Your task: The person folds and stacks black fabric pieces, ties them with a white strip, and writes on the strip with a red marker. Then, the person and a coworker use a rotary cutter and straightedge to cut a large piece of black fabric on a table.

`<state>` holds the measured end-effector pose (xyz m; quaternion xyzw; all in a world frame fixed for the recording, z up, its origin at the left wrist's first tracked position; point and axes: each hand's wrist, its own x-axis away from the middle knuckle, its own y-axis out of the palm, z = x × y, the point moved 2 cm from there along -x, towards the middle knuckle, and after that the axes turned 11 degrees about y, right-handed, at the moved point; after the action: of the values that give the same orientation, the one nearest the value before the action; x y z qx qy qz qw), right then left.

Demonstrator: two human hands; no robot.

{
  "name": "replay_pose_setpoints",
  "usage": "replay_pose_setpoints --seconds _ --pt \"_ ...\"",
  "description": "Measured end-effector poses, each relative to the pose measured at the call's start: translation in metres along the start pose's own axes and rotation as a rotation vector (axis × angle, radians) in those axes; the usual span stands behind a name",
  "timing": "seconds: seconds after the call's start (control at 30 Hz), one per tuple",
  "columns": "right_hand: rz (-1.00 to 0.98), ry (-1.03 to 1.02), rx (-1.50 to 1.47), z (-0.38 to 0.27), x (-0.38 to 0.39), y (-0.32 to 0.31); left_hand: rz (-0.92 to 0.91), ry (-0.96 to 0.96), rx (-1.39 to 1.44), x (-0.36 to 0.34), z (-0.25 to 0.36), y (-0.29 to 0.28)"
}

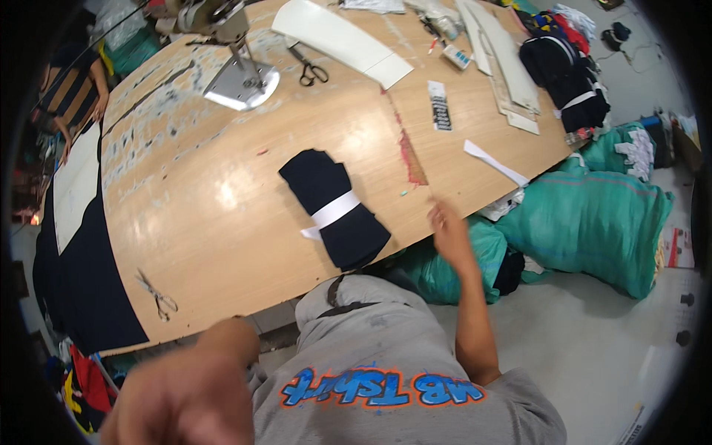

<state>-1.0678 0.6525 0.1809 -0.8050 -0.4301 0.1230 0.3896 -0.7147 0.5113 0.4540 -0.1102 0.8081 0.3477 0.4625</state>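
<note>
My left hand (178, 393) is raised close to the camera at the lower left, blurred, its fingers too unclear to read. At the table's right front edge, my right hand (447, 222) has loosely bent fingers with nothing visible in them. To its left, a folded bundle of dark navy cloth (348, 233) wrapped with a white band (336, 207) lies at the edge of the wooden table (208, 200). A narrow white piece (493, 163) lies beyond my right hand. Metal scissors (156, 295) rest at the table's left front.
A cutting machine (241, 85), black scissors (311, 70), pale pattern pieces (341, 41) and dark bundles (564, 74) occupy the back. Navy cloth (89, 289) covers the left end, where another person (78, 85) stands. Green sacks (578, 230) lie beside the right edge.
</note>
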Motion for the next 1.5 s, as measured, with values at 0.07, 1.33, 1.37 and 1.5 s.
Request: replay_pose_setpoints --seconds 0.07,1.33,1.37,1.5 --pt "-0.219 0.083 0.173 0.072 0.019 0.024 0.091 -0.291 -0.322 0.047 0.005 -0.016" --pt "0.411 -0.193 0.441 0.057 -0.721 0.088 -0.251 -1.739 -1.955 0.396 0.147 -0.105" --pt "0.358 -0.115 0.471 0.055 -0.720 0.095 -0.217 -1.764 -1.952 0.392 0.144 -0.102" --pt "0.221 0.034 0.578 0.070 -0.721 0.099 -0.178 -1.745 -1.956 0.389 0.127 -0.109"
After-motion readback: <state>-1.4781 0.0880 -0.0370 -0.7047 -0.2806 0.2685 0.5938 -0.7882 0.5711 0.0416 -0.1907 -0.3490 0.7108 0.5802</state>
